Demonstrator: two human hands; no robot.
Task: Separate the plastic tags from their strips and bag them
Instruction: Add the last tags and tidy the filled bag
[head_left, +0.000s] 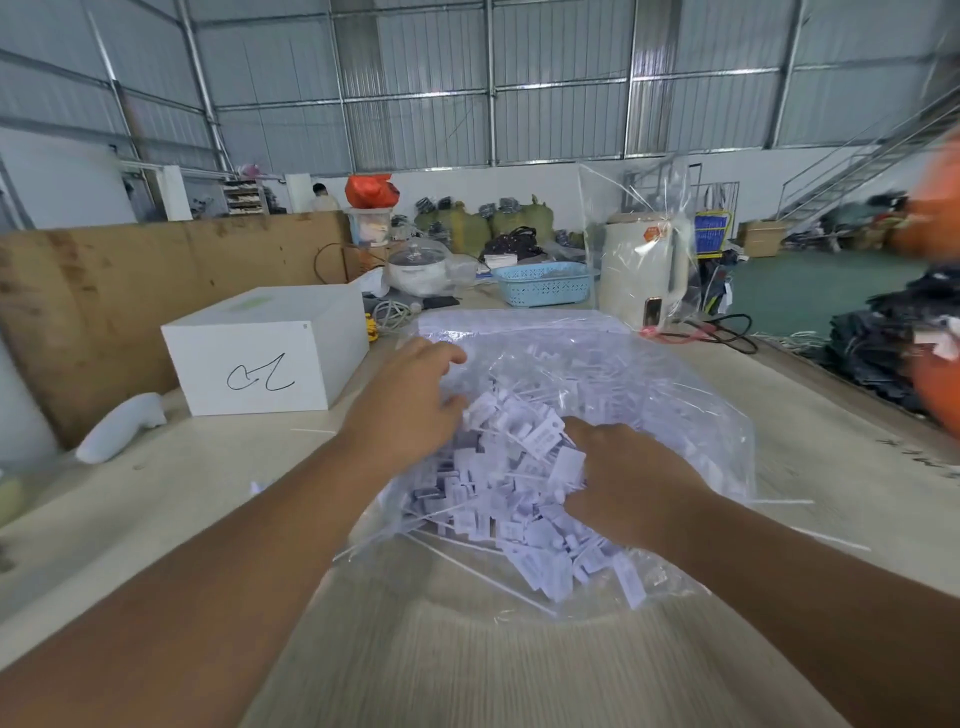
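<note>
A large clear plastic bag (649, 395) lies on the light table (467, 665), its mouth facing me, full of small white plastic tags (498, 488) with thin strips sticking out. My left hand (410, 405) reaches in at the left side of the bag's mouth, fingers bent over the plastic and the tags. On the right, my right hand (634, 483) is buried in the pile, its fingers curled down among the tags and hidden by them. Whether either hand holds anything cannot be seen. Loose white strips (467, 566) lie at the bag's mouth.
A white box (260, 358) with a black scribble stands at the left, a white handheld tool (122, 426) beside it. Behind the bag are a blue basket (545, 286), a cream appliance (641, 270) under clear wrap, a pot and cables. The table's right edge drops to the floor.
</note>
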